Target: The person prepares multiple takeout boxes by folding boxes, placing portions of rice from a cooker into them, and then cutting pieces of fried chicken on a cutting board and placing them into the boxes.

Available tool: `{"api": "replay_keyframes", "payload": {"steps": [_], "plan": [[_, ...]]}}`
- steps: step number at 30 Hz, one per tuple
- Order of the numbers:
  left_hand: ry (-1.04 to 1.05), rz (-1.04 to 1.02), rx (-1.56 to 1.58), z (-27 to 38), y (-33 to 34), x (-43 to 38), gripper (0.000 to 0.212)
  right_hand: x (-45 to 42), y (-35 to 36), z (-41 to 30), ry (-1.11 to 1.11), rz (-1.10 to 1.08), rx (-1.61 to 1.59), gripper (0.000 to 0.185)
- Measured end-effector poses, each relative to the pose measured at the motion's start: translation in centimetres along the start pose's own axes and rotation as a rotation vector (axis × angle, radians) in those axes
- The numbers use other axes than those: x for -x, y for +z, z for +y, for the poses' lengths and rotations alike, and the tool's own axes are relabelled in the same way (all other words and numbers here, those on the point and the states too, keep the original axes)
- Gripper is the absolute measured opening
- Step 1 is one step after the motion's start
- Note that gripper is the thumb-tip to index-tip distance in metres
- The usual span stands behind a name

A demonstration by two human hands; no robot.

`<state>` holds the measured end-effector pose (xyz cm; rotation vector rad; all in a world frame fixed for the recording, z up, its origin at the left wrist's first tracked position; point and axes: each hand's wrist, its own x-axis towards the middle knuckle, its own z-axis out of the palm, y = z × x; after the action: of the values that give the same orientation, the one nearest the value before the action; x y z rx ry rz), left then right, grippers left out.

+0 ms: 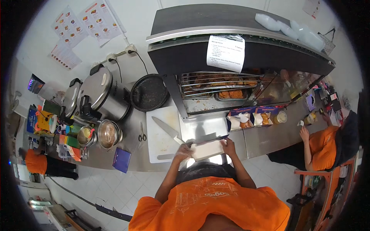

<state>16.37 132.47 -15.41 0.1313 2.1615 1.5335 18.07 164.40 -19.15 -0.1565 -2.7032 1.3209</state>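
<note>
Both of my hands hold a cardboard food box (pixel 207 150) in front of my waist, one at each end. Its white inner face shows, with a dark purple edge along the far side. My left hand (pixel 183 152), which seems to wear a clear plastic glove, grips the left end. The fingers of my right hand (pixel 229 146) are on the right end. Left of the box lies a white cutting board (pixel 157 144). A kitchen knife (pixel 166 127) rests on it, its white handle pointing towards my left hand.
Ahead stands a heated display cabinet (pixel 240 65) with fried food (pixel 231 94) inside and a printed slip (pixel 225 53) on its front. Two filled boxes (pixel 261 119) sit beneath. Scissors (pixel 142 132), metal bowls (pixel 107 133) and large cookers (pixel 99 92) are left. A co-worker (pixel 325 144) works at right, another person (pixel 36 161) far left.
</note>
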Motion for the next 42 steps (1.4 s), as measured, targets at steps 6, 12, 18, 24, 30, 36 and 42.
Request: {"api": "replay_keyframes", "payload": {"steps": [6, 12, 18, 24, 30, 36, 42], "plan": [[-0.283, -0.072, 0.082, 2.9, -2.4, 1.7, 0.044, -0.2, 0.5, -3.7, 0.179, -0.190, -0.021, 0.030], [-0.168, -0.081, 0.492, -2.9, -2.6, -2.0, 0.054, -1.8, 0.6, -1.8, 0.242, -0.150, -0.438, 0.033], [-0.063, 0.172, 0.084, -7.3, 0.2, -9.1, 0.062, -7.3, 3.1, -0.7, -0.003, 0.080, 0.031, 0.036], [0.249, 0.567, 0.177, -11.1, -4.2, -5.4, 0.048, -10.8, 7.8, -4.0, -0.049, 0.146, 0.136, 0.032], [-0.186, 0.518, 0.032, -8.0, -4.5, 9.6, 0.044, -5.0, 5.4, -3.2, -0.034, 0.381, 0.021, 0.026], [-0.404, 0.872, 0.694, -12.9, -3.3, 21.5, 0.045, 3.1, 6.3, -6.1, -0.082, -0.029, -0.299, 0.017], [-0.278, 1.290, 0.717, -25.0, -14.0, 29.3, 0.042, 3.3, 14.8, -19.7, -0.341, -0.632, -0.163, 0.013]]}}
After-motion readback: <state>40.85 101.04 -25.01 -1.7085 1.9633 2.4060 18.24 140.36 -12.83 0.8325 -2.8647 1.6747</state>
